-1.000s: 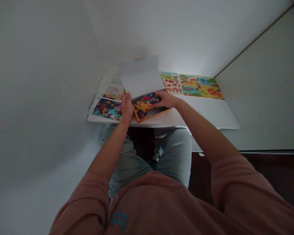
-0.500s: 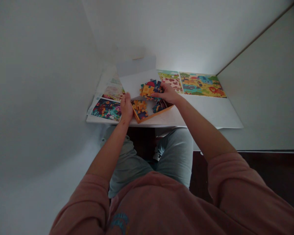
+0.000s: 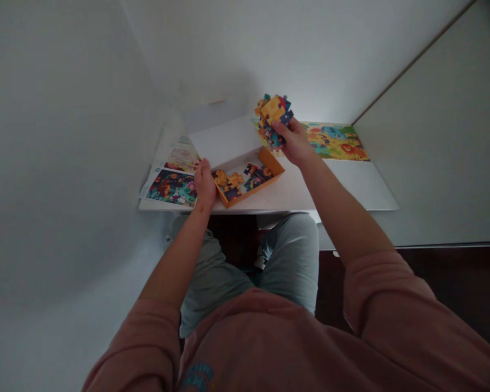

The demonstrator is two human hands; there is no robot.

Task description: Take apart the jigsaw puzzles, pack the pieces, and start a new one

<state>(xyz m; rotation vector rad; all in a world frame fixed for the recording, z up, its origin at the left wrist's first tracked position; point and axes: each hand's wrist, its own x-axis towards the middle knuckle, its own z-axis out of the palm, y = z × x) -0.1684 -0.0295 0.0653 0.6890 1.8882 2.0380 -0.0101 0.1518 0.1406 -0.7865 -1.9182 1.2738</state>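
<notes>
The right hand pinches a bunch of puzzle pieces, its thumb across the near face; the fingers behind are largely hidden. The bunch projects forward and to the left of this grip, raised clear of the box and, as seen from the head, beyond its far right corner. It appears taller than wide, longer axis roughly fore and aft in this view. The right hand carries it; the left hand is well apart, against the box's left end, thumb up. Whether its hidden fingers clasp the box cannot be told. The box stands open on the table, its long axis slanting from near left to far right, its white lid tipped back. Inside, mostly orange pieces lie toward the left end, dark pieces toward the right, with bare floor visible between.
</notes>
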